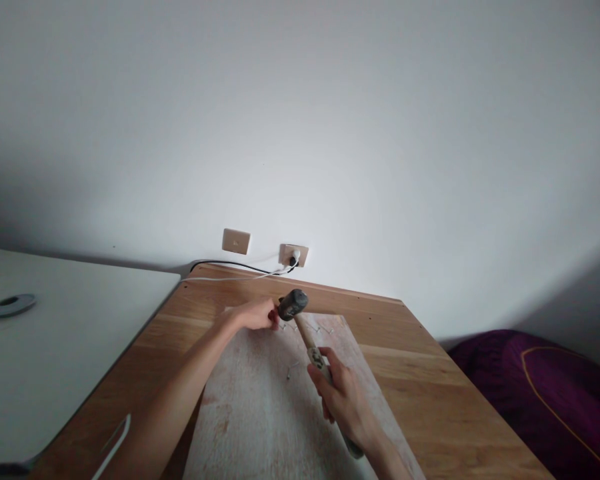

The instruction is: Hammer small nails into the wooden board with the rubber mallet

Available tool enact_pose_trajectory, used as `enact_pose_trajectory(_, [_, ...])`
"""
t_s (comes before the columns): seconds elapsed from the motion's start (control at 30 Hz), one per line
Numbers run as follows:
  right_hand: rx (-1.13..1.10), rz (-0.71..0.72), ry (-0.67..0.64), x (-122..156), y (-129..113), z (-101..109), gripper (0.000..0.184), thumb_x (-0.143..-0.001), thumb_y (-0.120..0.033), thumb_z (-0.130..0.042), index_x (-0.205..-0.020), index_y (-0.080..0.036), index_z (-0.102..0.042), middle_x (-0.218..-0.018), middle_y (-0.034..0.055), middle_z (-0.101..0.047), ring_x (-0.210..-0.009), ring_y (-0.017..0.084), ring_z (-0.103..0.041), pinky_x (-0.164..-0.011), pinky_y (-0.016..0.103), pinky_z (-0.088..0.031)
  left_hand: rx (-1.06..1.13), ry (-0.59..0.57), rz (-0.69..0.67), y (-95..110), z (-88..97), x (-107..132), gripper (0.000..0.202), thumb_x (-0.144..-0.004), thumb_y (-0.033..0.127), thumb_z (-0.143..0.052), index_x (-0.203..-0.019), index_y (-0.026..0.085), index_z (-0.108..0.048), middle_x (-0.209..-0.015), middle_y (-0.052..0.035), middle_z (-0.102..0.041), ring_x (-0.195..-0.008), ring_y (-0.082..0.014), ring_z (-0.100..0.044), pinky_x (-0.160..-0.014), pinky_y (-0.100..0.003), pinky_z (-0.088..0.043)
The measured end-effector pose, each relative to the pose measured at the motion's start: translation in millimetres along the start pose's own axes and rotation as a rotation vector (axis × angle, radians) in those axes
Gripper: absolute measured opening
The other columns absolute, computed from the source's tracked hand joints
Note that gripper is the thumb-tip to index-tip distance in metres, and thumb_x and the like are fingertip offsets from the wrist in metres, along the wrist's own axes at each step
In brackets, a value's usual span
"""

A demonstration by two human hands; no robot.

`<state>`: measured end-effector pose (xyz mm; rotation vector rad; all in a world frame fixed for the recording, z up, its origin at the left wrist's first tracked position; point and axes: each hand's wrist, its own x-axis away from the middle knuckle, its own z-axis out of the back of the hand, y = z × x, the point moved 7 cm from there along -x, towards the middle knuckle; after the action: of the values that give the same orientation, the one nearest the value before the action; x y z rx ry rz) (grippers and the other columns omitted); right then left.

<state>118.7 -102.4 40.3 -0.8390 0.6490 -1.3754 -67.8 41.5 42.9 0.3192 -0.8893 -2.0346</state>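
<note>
My right hand (343, 397) is wrapped round the handle of a hammer (304, 328) with a dark cylindrical head and a pale wooden shaft. The hammer's head hangs close to the fingertips of my left hand (260, 314). Those fingers are pinched together near the far edge of a whitish wooden board (250, 400), and what they hold is hidden. Several nails (319, 328) stick up from the board to the right of my left hand. A couple more nails (289, 373) show nearer its middle.
The board lies on a brown wooden tabletop (405, 380) against a white wall. Cables (245, 268) run along the back edge to a wall socket (294, 255). At left, a white surface (80, 340) carries a grey ring-shaped object (11, 305). Purple fabric (535, 387) bulges at right.
</note>
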Motion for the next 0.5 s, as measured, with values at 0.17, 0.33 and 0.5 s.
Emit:
enact_pose_trajectory(0.17, [0.033, 0.021, -0.031, -0.7, 1.6, -1.8, 0.053, -0.098, -0.059, -0.04, -0.129, -0.017, -0.047, -0.059, -0.0086, -0.051, -0.038, 0.011, -0.051, -0.037, 0.019, -0.037, -0.117, 0.013, 0.012, -6.6, 7.5, 4.0, 0.045, -0.061, 0.037, -0.085, -0.099, 0.021, -0.069, -0.082, 0.0026, -0.067, -0.072, -0.017, -0.06, -0.06, -0.024, -0.038])
enact_pose_trajectory(0.33, [0.139, 0.058, -0.109, -0.4, 3.6, -6.2, 0.041, -0.1, -0.053, -0.043, -0.122, -0.021, -0.053, -0.065, -0.0049, -0.057, -0.041, 0.01, -0.054, -0.039, 0.019, -0.035, -0.096, -0.008, -0.018, -8.1, 7.4, 5.7, 0.038, -0.063, 0.035, -0.083, -0.096, 0.021, -0.071, -0.084, 0.0017, -0.068, -0.075, -0.0175, -0.061, -0.062, -0.024, -0.039])
enact_pose_trajectory(0.5, [0.082, 0.027, -0.061, 2.2, 2.4, -2.8, 0.049, -0.099, -0.057, -0.04, -0.129, -0.019, -0.05, -0.057, -0.0084, -0.048, -0.043, 0.013, -0.053, -0.041, 0.019, -0.039, -0.091, 0.004, 0.02, -2.7, 6.1, 4.7, 0.025, -0.069, 0.036, -0.078, -0.086, 0.02, -0.072, -0.08, 0.001, -0.069, -0.073, -0.0176, -0.062, -0.061, -0.024, -0.039])
